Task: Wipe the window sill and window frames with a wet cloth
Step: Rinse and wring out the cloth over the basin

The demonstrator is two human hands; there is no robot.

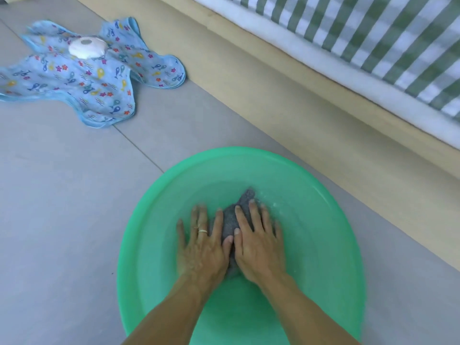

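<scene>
Both hands, left hand (pixel 202 241) and right hand (pixel 257 241), press flat with straight fingers on a bunched grey cloth (pixel 232 217) inside a round green plastic basin (pixel 331 220) on the grey tiled floor (pixel 62 207)

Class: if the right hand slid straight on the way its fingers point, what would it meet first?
The right hand would probably slide past the grey cloth, then meet the green basin at its far wall; depth is uncertain.

basin wall (pixel 154 195) rings hands, open above
</scene>
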